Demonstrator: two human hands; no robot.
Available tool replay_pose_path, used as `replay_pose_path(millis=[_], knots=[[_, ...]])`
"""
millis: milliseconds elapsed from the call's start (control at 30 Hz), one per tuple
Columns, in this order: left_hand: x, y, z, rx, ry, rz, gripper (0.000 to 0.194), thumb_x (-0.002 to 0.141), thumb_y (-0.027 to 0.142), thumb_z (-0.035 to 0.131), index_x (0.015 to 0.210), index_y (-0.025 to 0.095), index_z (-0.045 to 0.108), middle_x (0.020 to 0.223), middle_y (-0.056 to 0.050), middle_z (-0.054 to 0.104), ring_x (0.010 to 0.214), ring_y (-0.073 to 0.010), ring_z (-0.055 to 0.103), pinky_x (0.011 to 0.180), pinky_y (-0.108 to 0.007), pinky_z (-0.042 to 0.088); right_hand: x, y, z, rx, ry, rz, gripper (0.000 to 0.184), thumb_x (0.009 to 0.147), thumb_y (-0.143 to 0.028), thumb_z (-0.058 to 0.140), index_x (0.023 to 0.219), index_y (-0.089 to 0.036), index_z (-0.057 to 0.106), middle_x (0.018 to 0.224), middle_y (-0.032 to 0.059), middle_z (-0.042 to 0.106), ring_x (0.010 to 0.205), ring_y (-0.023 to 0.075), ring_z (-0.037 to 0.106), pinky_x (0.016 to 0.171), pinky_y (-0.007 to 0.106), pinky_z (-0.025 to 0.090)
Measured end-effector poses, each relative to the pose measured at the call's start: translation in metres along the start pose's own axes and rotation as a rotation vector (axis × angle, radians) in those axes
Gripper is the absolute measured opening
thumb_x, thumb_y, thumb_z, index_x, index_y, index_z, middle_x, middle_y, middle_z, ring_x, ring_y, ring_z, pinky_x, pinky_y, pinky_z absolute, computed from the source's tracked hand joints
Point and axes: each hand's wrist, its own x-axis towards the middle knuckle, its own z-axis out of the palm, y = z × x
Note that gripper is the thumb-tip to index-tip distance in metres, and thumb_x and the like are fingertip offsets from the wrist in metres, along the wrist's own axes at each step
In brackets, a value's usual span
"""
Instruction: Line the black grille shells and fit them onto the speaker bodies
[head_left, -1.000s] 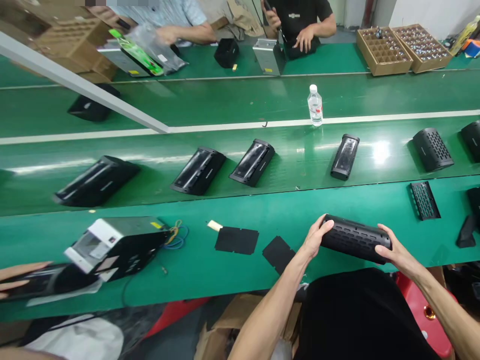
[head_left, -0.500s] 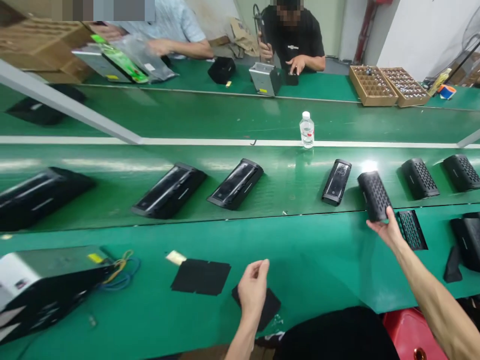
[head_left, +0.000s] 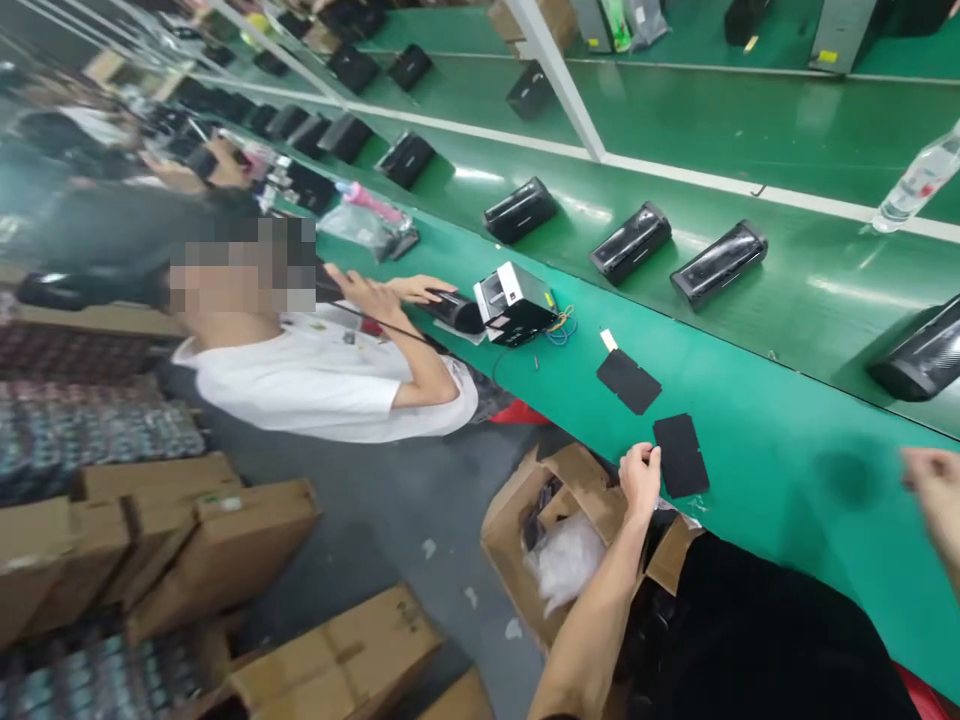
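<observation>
My left hand (head_left: 640, 477) is at the near edge of the green bench (head_left: 780, 470), fingers curled, touching the corner of a flat black pad (head_left: 680, 456). A second black pad (head_left: 628, 380) with a pale tab lies further left. My right hand (head_left: 930, 487) hovers blurred over the bench at the right edge of view, holding nothing I can see. Black speaker bodies (head_left: 718, 261) ride the conveyor belt (head_left: 825, 270) beyond.
An open cardboard box (head_left: 559, 530) with plastic bags stands on the floor below my left hand. A co-worker in a white shirt (head_left: 322, 375) sits to the left beside a grey test unit (head_left: 514, 303). Stacked cartons (head_left: 187, 540) fill the floor. A water bottle (head_left: 915, 185) stands on the far belt.
The view has swung left and down, bringing the floor, cartons and co-worker into sight. My right hand has let go of the perforated speaker body on the belt and pulled back. My left hand moved onto the pad's edge.
</observation>
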Motion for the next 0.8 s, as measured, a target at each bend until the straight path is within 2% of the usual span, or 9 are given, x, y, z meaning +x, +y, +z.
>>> replay_pose_path(millis=[67,167,200,267,367,500,567,667,800], knots=[[-0.006,0.000,0.004,-0.005,-0.023,0.024,0.009,0.087,0.031,0.071,0.091,0.023,0.075,0.093,-0.008,0.076,0.103,-0.0283,0.066,0.100,-0.041,0.046,-0.061,-0.046,0.073,-0.007,-0.318,-0.156,0.046,0.085,-0.072,0.054,0.076,-0.028,0.066,0.073,0.0098,0.071,0.069,0.0316,0.069,0.071,0.052,0.058],[-0.010,0.000,0.006,-0.035,-0.057,0.044,0.007,0.089,0.030,0.070,0.089,0.024,0.074,0.093,-0.008,0.076,0.105,-0.0283,0.065,0.103,-0.042,0.045,-0.117,-0.092,0.172,-0.064,-0.568,-0.271,0.029,0.079,-0.052,0.076,0.074,-0.025,0.066,0.077,0.0045,0.073,0.072,0.0247,0.069,0.070,0.035,0.051],[-0.011,-0.001,0.006,-0.054,-0.068,0.046,0.008,0.090,0.031,0.070,0.088,0.024,0.074,0.094,-0.007,0.076,0.104,-0.0280,0.065,0.103,-0.042,0.045,-0.124,-0.099,0.194,-0.091,-0.602,-0.282,0.023,0.079,-0.045,0.079,0.077,-0.025,0.067,0.083,0.0049,0.075,0.076,0.0241,0.070,0.072,0.033,0.049],[-0.013,-0.004,0.005,-0.106,-0.086,0.039,0.011,0.092,0.032,0.066,0.091,0.024,0.074,0.096,-0.008,0.076,0.102,-0.0267,0.066,0.101,-0.040,0.047,-0.126,-0.102,0.220,-0.130,-0.642,-0.281,0.016,0.083,-0.035,0.077,0.078,-0.024,0.067,0.090,0.0067,0.075,0.082,0.0240,0.070,0.074,0.032,0.045],[-0.018,-0.010,0.001,-0.209,-0.106,-0.014,0.023,0.097,0.040,0.058,0.103,0.023,0.073,0.103,-0.009,0.077,0.099,-0.0247,0.069,0.095,-0.037,0.052,-0.109,-0.092,0.222,-0.118,-0.685,-0.258,0.020,0.091,-0.033,0.068,0.074,-0.024,0.066,0.085,0.0074,0.074,0.085,0.0241,0.069,0.074,0.032,0.043],[-0.028,-0.005,0.008,-0.372,-0.254,-0.092,0.046,0.100,0.061,0.050,0.105,0.020,0.072,0.104,-0.011,0.078,0.087,-0.0222,0.072,0.081,-0.034,0.056,-0.089,-0.077,0.200,0.032,-0.735,-0.186,0.032,0.092,-0.049,0.063,0.074,-0.024,0.068,0.069,0.0031,0.068,0.070,0.0219,0.063,0.067,0.031,0.042],[-0.032,0.006,0.018,-0.454,-0.390,-0.110,0.055,0.096,0.070,0.052,0.103,0.020,0.073,0.096,-0.010,0.078,0.075,-0.0202,0.072,0.070,-0.032,0.057,-0.087,-0.073,0.189,0.147,-0.750,-0.128,0.041,0.087,-0.062,0.066,0.075,-0.023,0.069,0.065,0.0010,0.065,0.062,0.0194,0.058,0.062,0.031,0.042],[-0.038,0.027,0.034,-0.535,-0.554,-0.100,0.060,0.084,0.077,0.066,0.092,0.018,0.073,0.077,-0.006,0.073,0.063,-0.0176,0.067,0.058,-0.028,0.053,-0.087,-0.069,0.174,0.331,-0.737,-0.030,0.052,0.073,-0.073,0.078,0.074,-0.021,0.069,0.061,-0.0017,0.061,0.056,0.0151,0.051,0.057,0.029,0.040],[-0.041,0.053,0.042,-0.583,-0.642,-0.027,0.060,0.080,0.076,0.071,0.085,0.016,0.073,0.070,-0.003,0.068,0.063,-0.0163,0.062,0.056,-0.026,0.051,-0.087,-0.059,0.152,0.570,-0.643,0.124,0.059,0.064,-0.075,0.087,0.069,-0.021,0.064,0.053,-0.0044,0.054,0.048,0.0106,0.043,0.049,0.026,0.034]])
